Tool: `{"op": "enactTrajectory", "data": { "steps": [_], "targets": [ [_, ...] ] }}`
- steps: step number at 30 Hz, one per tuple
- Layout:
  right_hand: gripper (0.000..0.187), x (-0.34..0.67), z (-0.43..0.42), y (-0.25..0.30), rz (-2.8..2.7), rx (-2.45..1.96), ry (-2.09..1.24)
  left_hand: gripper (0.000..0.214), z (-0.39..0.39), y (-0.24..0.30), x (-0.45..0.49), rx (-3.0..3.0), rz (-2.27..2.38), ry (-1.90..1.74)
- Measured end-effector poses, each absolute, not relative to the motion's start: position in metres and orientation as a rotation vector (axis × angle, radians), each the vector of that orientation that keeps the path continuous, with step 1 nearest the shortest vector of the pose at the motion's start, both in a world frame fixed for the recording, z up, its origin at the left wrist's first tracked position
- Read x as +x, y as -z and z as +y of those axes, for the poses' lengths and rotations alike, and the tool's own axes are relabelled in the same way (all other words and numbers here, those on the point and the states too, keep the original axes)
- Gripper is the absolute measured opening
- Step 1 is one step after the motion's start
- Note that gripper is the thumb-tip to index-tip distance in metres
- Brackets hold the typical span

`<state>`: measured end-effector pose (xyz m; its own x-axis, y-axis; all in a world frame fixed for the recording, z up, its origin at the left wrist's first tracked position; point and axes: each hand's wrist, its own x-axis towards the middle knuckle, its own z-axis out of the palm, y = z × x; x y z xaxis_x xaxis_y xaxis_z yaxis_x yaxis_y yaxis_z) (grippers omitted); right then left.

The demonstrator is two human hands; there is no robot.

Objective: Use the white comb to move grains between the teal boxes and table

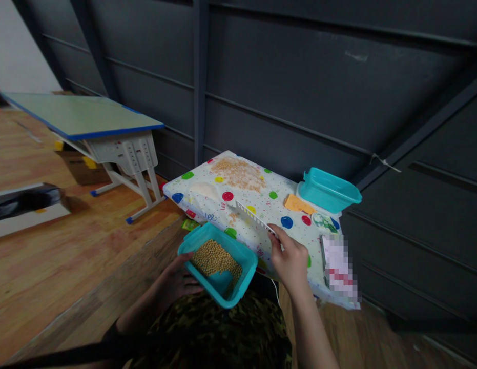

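Note:
My left hand (177,279) grips the near-left rim of a turquoise plastic tub (246,256), holding it at the table's front edge. Soybeans (215,257) cover most of the tub's bottom, with a bare patch on the near side. Closed around one end of a thin white strip (255,218) with slots or notches along it, my right hand (290,256) is above the tabletop. Its exact kind does not show clearly. Under the strip's far end lie a few scattered beans (233,218).
Beans or grains (238,173) are spread over the far part of the dotted tablecloth (276,210), beside a pale powdery heap (203,189). At right stand another turquoise tub (328,190), an orange cloth (298,204) and a packet (325,223). A dark panelled wall (280,102) borders the table.

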<state>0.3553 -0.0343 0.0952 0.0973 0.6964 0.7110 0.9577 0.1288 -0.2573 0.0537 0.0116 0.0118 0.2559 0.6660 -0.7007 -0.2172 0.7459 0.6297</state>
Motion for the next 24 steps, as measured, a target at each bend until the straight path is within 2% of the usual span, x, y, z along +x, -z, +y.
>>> {"op": "enactTrajectory", "data": {
  "steps": [17, 20, 24],
  "targets": [
    [0.028, 0.341, -0.083, -0.107, -1.748, -1.437, 0.381, 0.045, 0.014, 0.006, 0.05, 0.459, 1.129, -0.645],
    [0.028, 0.337, -0.088, -0.109, -1.767, -1.411, 0.375, 0.052, 0.013, 0.009, 0.048, 0.455, 1.112, -0.641],
    [0.028, 0.333, -0.09, -0.11, -1.775, -1.371, 0.373, 0.074, 0.012, 0.012, 0.045, 0.495, 1.105, -0.674]
  ]
}}
